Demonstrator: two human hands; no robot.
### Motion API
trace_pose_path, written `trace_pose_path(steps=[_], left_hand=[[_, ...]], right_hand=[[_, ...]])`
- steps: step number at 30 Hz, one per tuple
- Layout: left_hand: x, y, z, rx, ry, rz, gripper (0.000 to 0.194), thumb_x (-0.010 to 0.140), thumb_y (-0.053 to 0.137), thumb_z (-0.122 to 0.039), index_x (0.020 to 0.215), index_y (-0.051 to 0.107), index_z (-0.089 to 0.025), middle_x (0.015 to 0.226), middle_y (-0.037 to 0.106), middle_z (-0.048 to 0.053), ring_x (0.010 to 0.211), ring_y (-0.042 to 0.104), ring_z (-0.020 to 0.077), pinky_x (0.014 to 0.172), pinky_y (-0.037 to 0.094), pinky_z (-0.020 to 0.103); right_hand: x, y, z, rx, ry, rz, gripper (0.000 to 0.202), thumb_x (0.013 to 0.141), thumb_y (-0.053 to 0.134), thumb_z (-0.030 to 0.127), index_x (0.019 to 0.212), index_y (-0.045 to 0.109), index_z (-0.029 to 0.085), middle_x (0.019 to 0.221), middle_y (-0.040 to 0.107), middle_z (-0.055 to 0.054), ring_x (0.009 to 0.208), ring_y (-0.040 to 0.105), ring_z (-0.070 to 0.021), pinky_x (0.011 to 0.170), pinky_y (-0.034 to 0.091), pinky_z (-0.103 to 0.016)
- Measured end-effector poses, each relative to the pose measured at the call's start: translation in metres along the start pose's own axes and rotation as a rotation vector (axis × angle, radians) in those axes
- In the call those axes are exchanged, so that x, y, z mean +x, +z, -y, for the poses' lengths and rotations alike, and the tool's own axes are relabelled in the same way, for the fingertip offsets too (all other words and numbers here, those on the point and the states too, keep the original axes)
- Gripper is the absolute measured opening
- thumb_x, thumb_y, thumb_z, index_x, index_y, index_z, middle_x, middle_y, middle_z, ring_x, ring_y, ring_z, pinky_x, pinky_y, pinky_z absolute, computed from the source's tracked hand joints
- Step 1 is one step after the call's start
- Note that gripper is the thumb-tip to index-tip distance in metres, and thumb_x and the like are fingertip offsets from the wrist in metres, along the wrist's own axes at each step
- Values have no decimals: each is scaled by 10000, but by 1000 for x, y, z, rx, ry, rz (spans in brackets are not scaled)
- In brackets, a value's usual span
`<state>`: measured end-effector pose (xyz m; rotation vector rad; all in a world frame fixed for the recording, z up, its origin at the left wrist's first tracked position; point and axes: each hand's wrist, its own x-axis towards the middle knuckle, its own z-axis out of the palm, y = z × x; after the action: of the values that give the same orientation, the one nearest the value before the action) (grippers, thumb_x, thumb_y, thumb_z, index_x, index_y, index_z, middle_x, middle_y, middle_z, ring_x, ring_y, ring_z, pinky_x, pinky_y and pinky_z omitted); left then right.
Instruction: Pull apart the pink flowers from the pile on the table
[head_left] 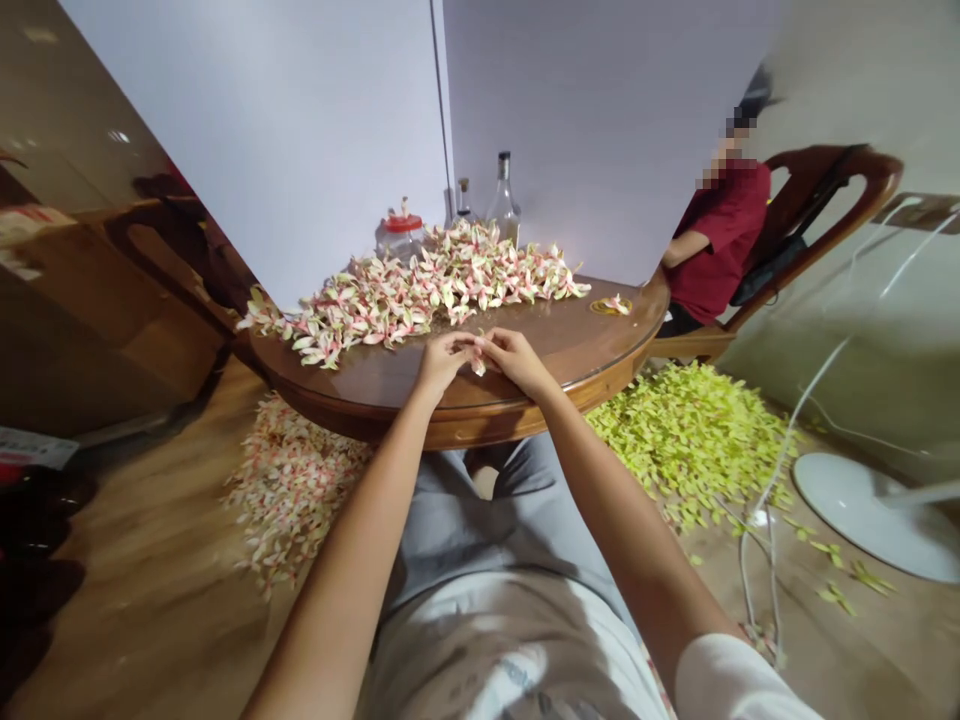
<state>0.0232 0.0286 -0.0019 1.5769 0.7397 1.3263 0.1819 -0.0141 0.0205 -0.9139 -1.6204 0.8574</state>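
Observation:
Just above the near edge of the round wooden table [540, 380], my two hands meet at the fingertips. Between them is a small pink and white flower [478, 367] that looks artificial. My left hand [444, 362] is closed, its thumb and fingers pinching the flower from the left. From the right, my right hand [516, 360] pinches it too, fingers bent. Part of the flower is hidden by the fingers. Beyond my hands, a long heap of similar pink and white flowers [420, 290] spreads across the table.
Behind the heap stand a red-lidded jar [403, 232] and glass bottles [504, 205], against pale panels. A yellow-green pile [697, 430] and a pink-white pile [292, 480] lie on the floor. At right are a seated person [724, 240], cables, and a white round base [870, 510].

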Motion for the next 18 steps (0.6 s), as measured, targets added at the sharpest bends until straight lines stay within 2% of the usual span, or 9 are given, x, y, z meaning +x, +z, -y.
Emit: trace_pose_path(steps=[4,18], left_hand=[[0,1,2,-39,-8,9,400,603,890,-424,854,746,-148,754,729,41,624,649,151,640,518,269],[1,1,2,-54,19,10,417,594,901,-446,839,737,-151,851,741,63,819,692,195,780,541,297]], right_hand=[[-6,-3,-5,-22,5,-29,499,842,614,662,724,560,180,577,449,48,542,361,-101,529,294,-239],[-9,-2,-6,-144,-21,-88,459,900,575,611,753,594,177,592,508,29,568,408,-118,576,311,-253]])
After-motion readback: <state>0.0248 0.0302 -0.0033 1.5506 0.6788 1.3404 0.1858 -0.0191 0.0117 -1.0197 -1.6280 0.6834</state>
